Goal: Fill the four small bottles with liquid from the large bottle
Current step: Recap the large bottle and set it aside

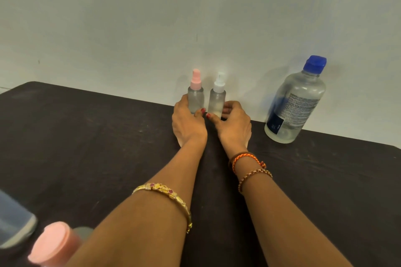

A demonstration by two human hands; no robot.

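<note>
- Large bottle (296, 102), standing near the table's (86, 136) far edge toward its right corner: carrying a white label panel of fine print, too small and blurred to read, beside a dark blue panel.
- No other text, brand or number is showing legibly.

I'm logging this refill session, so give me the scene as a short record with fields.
left hand: grips pink-topped spray bottle
right hand: grips white-topped spray bottle
both bottles: upright, side by side near the wall
large bottle: blue cap on, right of the hands, untouched
table: dark surface
near left corner: pink cap, blurred
</note>
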